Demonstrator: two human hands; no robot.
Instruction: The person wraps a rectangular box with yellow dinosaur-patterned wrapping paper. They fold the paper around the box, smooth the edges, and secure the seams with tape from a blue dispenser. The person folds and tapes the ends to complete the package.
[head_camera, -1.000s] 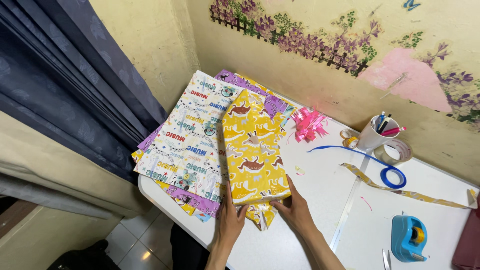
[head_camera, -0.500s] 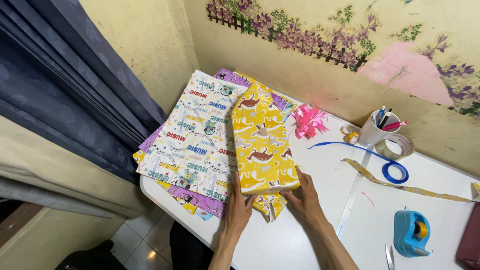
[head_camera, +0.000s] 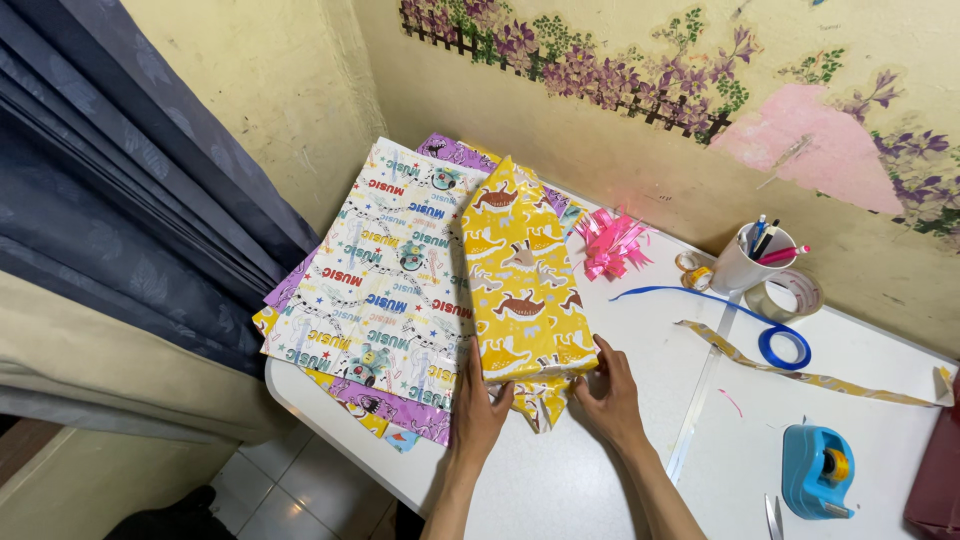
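Yellow wrapped parcel (head_camera: 522, 290) pinched by left hand (head_camera: 478, 408), right hand (head_camera: 607, 393); cup (head_camera: 740, 268) holds pens (head_camera: 768, 243).

A flat rectangular yellow-wrapped package (head_camera: 522, 280) with brown animal shapes lies on patterned paper sheets (head_camera: 385, 290).

Glossy yellow paper wraps the parcel (head_camera: 520, 285). Printed paper sheets (head_camera: 385, 290) lie lower left. Smooth white table (head_camera: 560, 490); shiny plastic dispenser (head_camera: 815, 472); curtain (head_camera: 110, 200) cloth.
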